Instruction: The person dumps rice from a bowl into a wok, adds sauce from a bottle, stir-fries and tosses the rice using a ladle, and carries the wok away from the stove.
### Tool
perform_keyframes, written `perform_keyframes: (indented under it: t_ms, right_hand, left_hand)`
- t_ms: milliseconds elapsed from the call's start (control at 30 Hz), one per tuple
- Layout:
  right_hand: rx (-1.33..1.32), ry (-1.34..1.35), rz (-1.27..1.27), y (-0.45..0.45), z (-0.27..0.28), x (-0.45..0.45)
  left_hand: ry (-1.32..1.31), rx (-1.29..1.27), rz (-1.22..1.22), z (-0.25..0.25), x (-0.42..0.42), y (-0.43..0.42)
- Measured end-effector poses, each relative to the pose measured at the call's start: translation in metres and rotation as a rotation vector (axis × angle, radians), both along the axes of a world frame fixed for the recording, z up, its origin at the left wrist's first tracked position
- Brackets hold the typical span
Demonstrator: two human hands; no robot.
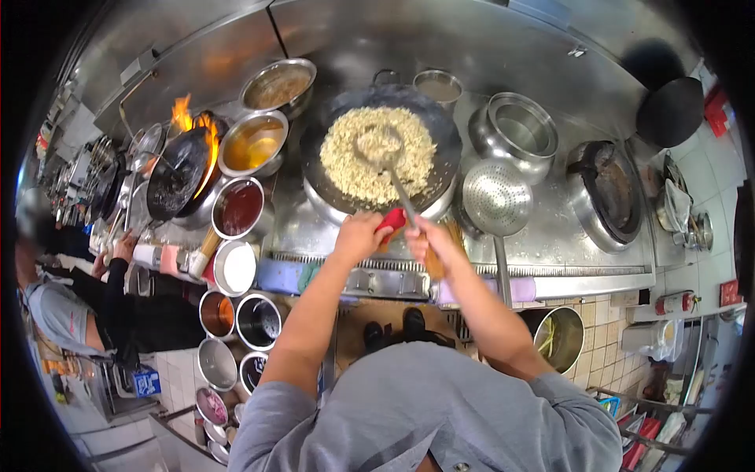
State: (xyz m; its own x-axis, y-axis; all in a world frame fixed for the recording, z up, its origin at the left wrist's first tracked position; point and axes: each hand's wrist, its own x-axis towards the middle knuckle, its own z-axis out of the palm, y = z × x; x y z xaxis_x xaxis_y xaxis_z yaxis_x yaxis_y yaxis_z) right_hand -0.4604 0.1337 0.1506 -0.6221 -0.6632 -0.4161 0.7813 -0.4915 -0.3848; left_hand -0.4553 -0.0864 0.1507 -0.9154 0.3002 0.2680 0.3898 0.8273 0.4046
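Note:
In the head view a large black wok (313,149) sits on the stove in front of me, filled with pale fried rice (346,169). My left hand (360,236) is closed round a red cloth (392,223) at the wok's near rim; the wok handle under it is hidden. My right hand (437,245) grips the wooden handle of a ladle (399,187). The ladle's bowl rests in the middle of the rice with some rice in it.
Metal bowls (255,141) and a pot of red sauce (238,208) stand to the left. Beyond them, flames (209,145) rise round another wok (174,177), near a co-worker (71,307). A perforated skimmer (497,197) and a steel pot (523,130) lie right.

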Motion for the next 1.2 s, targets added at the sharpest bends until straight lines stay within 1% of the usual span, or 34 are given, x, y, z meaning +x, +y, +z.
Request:
perform_keyframes:
  t_ms: [33, 100, 133, 167, 233, 267, 300, 333, 367, 400, 433, 467, 500, 567, 633, 700, 767, 800, 867, 900, 967, 1033, 1067, 1100, 1167, 1200]
  right_hand:
    - [0.265, 0.054, -0.081, -0.012, 0.025, -0.011]
    - [0.817, 0.473, 0.053, -0.009, 0.059, -0.010]
    - [1.151, 0.700, 0.164, -0.003, 0.082, 0.002]
    - [1.148, 0.702, 0.175, 0.010, 0.065, 0.010]
    - [1.669, 1.478, 0.108, 0.041, 0.015, 0.017]
    - [1.662, 1.480, 0.118, 0.056, 0.002, 0.013]
    - [1.649, 1.562, 0.083, 0.071, -0.008, 0.007]
    - [1.635, 1.646, 0.044, 0.071, 0.000, 0.001]
    - [1.630, 1.656, 0.047, 0.074, 0.010, -0.009]
    - [1.468, 1.173, 0.099, 0.069, 0.053, -0.014]
    - [1.271, 0.703, 0.137, 0.064, 0.076, -0.020]
    - [1.203, 0.678, 0.055, 0.059, 0.077, -0.030]
    - [1.202, 0.683, 0.049, 0.049, 0.076, -0.043]
    - [1.221, 0.646, -0.126, 0.019, 0.061, -0.065]
    - [1.116, 0.604, -0.175, -0.022, 0.045, -0.079]
    - [1.090, 0.622, -0.032, -0.055, 0.044, -0.077]
    - [1.313, 0.967, 0.163, -0.064, 0.039, -0.066]
    - [1.500, 1.324, 0.148, -0.052, 0.027, -0.055]
    - [1.660, 1.285, 0.421, -0.024, 0.081, -0.018]
    - [1.668, 1.289, 0.412, -0.011, 0.089, -0.028]
    - [1.837, 1.541, 0.570, 0.019, 0.099, -0.057]
    - [1.990, 1.757, 0.458, 0.036, 0.092, -0.106]
    - [2.007, 1.769, 0.431, 0.044, 0.087, -0.127]
    - [2.015, 1.777, 0.427, 0.052, 0.084, -0.131]
    - [2.068, 1.556, 0.295, 0.067, 0.076, -0.125]
    - [2.060, 1.428, 0.291, 0.076, 0.069, -0.111]
  left_hand:
    - [0.021, 0.070, -0.027, 0.003, 0.002, -0.004]
    - [-0.007, 0.031, -0.026, 0.006, 0.001, -0.004]
    - [-0.012, 0.031, -0.016, 0.011, 0.004, -0.002]
    - [-0.044, 0.004, 0.009, 0.017, 0.006, 0.001]
    - [-0.073, -0.022, 0.042, 0.025, 0.003, 0.006]
    - [-0.104, -0.039, 0.068, 0.026, 0.002, 0.009]
    - [-0.134, -0.057, 0.093, 0.026, 0.002, 0.013]
    - [-0.107, -0.061, 0.112, 0.023, 0.001, 0.014]
    - [-0.105, -0.059, 0.120, 0.021, -0.001, 0.015]
    - [-0.049, -0.037, 0.116, 0.015, -0.001, 0.014]
    - [0.005, -0.018, 0.105, 0.012, 0.000, 0.013]
    - [0.007, -0.021, 0.101, 0.012, 0.000, 0.013]
    - [0.013, 0.002, 0.103, 0.013, 0.000, 0.013]
    - [0.018, 0.021, 0.104, 0.013, 0.002, 0.012]
    - [-0.011, 0.013, 0.090, 0.014, 0.001, 0.012]
    - [-0.027, 0.021, 0.083, 0.016, 0.004, 0.011]
    - [-0.031, 0.027, 0.071, 0.019, 0.002, 0.008]
    - [-0.065, 0.031, 0.061, 0.018, 0.002, 0.007]
    - [-0.117, -0.003, 0.026, 0.021, -0.003, 0.004]
    - [-0.107, -0.002, 0.022, 0.027, -0.007, 0.002]
    - [-0.310, -0.027, 0.015, 0.037, -0.005, 0.003]
    - [-0.331, -0.059, -0.011, 0.036, -0.010, 0.002]
    - [-0.337, -0.067, -0.008, 0.035, -0.009, 0.003]
    - [-0.339, -0.075, 0.003, 0.035, -0.009, 0.002]
    - [-0.321, -0.069, 0.027, 0.026, -0.002, 0.001]
    - [-0.233, -0.019, 0.004, 0.023, 0.000, -0.001]
